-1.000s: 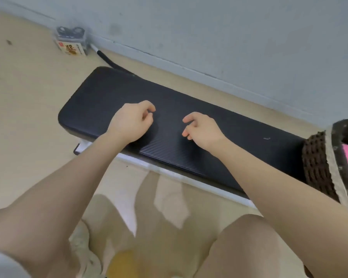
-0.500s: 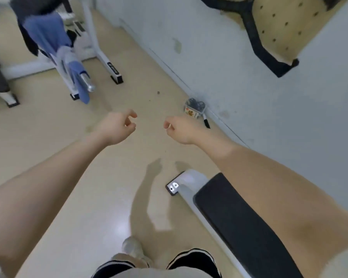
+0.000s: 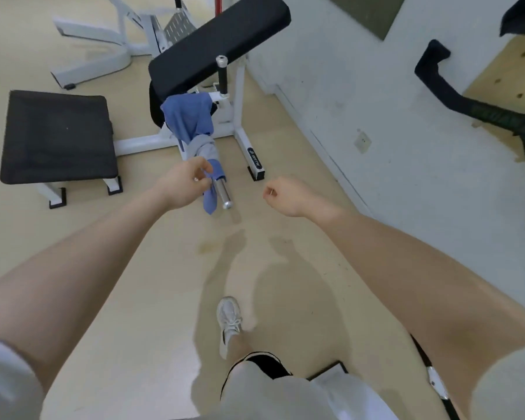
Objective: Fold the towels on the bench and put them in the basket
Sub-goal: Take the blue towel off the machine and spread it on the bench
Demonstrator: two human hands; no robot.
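Both arms have swung away from the long black bench pad seen half a second ago, and the view now faces a white-framed exercise machine (image 3: 240,128) with a black padded top, standing far and centre against the pale wall. A blue cloth towel (image 3: 188,119) hangs over the machine's lower bar, with a grey cloth (image 3: 205,148) bunched just under it; the blue fabric trails down along a shiny metal bar end (image 3: 222,194).

At the towel's lower part, the left hand (image 3: 182,183) has its fingertips pinching the blue fabric close to the metal bar. How much cloth is inside the pinch is hidden by the fingers. To the right, well apart from the towel, the right hand (image 3: 285,197) hovers over the beige floor (image 3: 134,283) with its fingers curled in and nothing held.

Far left stands a low black padded stool (image 3: 56,136) on white legs. At the right edge a black curved frame (image 3: 467,101) is cut off by the border. Near the bottom, a grey sneaker (image 3: 229,321) steps forward, and only a small corner of a black-and-white frame (image 3: 331,371) shows beside the grey shorts. No basket is in view.
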